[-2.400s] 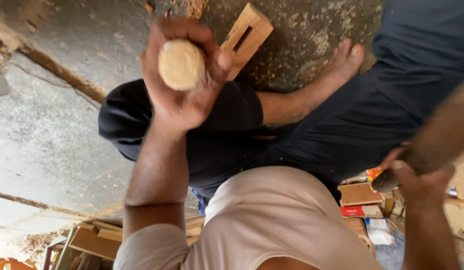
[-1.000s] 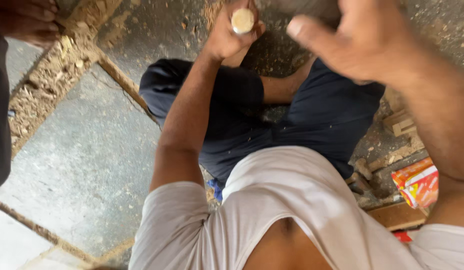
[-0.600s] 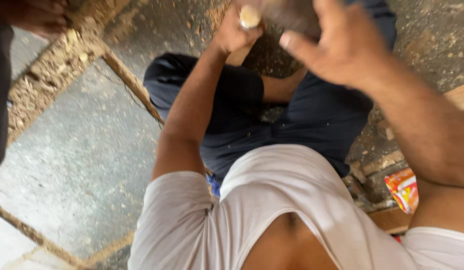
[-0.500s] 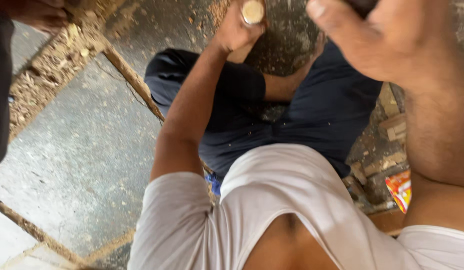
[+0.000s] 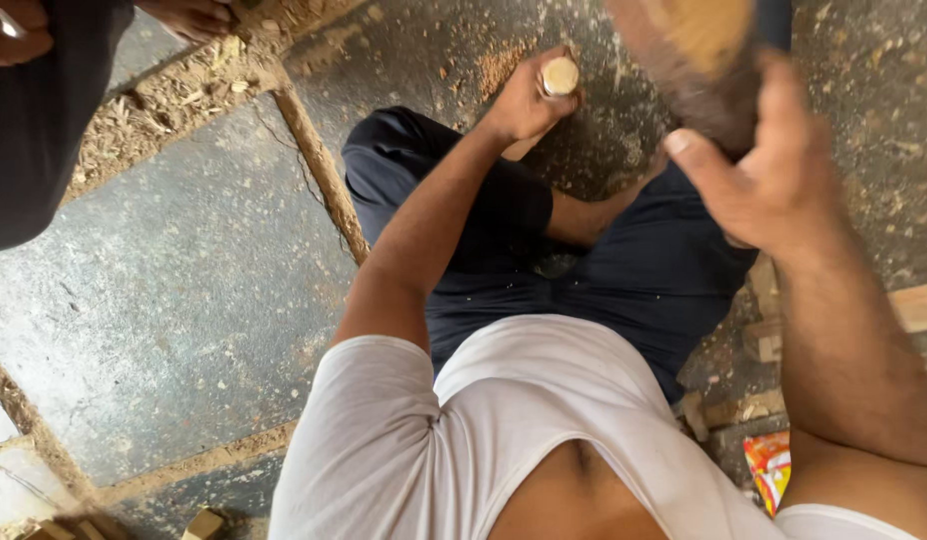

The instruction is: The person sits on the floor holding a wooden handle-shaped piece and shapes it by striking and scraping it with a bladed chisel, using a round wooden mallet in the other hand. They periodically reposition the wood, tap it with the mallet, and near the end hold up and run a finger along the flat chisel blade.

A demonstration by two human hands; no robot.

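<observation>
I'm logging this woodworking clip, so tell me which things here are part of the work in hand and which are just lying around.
In hand:
- round wooden peg, gripped upright in the left hand
- wooden mallet, blurred, raised in the right hand

Lying about:
- wood offcuts by the right leg
- orange packet
- sawdust along the floor joint
- another person's hand, top left

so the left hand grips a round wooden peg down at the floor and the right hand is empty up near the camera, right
Not quite. The head view shows the left hand gripping the round wooden peg down at the floor, but the right hand, raised near the camera, is not empty: it grips a blurred wooden tool.
</observation>
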